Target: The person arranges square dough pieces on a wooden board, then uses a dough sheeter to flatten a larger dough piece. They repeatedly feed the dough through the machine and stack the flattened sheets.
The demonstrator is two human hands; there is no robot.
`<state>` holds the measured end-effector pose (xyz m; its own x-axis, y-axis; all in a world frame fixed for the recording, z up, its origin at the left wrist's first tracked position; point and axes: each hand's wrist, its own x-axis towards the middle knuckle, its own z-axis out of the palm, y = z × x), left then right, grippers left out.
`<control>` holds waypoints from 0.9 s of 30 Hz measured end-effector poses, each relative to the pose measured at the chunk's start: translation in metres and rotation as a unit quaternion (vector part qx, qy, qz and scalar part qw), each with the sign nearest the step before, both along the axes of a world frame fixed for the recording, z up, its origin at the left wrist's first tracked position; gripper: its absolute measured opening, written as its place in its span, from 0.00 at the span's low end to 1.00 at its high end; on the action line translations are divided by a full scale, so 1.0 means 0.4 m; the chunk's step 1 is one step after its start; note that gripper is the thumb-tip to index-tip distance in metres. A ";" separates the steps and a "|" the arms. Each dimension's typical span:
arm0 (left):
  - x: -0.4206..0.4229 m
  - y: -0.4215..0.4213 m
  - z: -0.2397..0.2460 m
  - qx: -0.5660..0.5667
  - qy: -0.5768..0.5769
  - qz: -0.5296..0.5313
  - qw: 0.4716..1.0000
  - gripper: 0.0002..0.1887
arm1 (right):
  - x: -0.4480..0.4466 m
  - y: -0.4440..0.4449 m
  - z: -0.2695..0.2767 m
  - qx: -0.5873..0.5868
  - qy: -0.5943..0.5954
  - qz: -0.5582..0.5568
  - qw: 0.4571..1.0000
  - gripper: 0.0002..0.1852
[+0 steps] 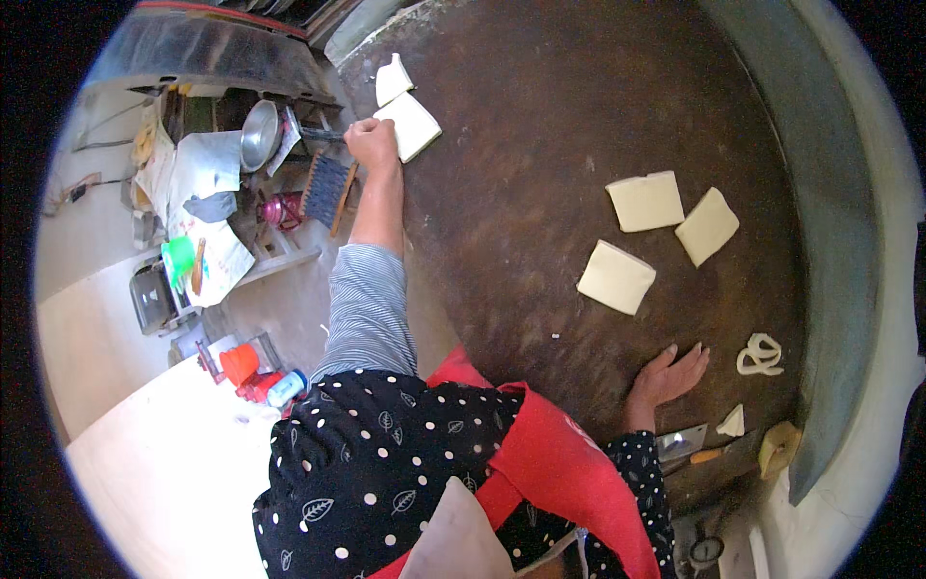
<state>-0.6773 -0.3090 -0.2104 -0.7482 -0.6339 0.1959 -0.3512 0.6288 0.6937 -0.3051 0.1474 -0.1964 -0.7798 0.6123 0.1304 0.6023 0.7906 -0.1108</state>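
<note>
My left hand [372, 143] reaches far out along the work surface's left edge. Its curled fingers grip the left corner of a pale dough slab [411, 124]. A smaller dough piece [393, 79] lies just beyond, against that slab. On the right, my right hand [665, 376] rests near the brown work surface [506, 217], fingers apart and holding nothing. Farther out from it are a squarish dough slab [616, 278], another slab [646, 201] and a narrower slab [707, 226]. A looped dough strip [759, 354] sits to its right.
Near my right forearm lie a metal dough scraper [682, 442], a knife's wooden handle [707, 456] and a small dough scrap [732, 421]. A raised grey rim [832, 217] bounds the right side. Left of the surface are a brush [329, 189], a metal bowl [261, 136] and a cluttered bench [210, 174].
</note>
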 end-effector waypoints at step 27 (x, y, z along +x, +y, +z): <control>0.631 0.782 0.282 0.373 -0.235 -0.678 0.588 0.19 | 0.205 -0.177 0.205 -0.776 0.447 -0.138 0.422 0.20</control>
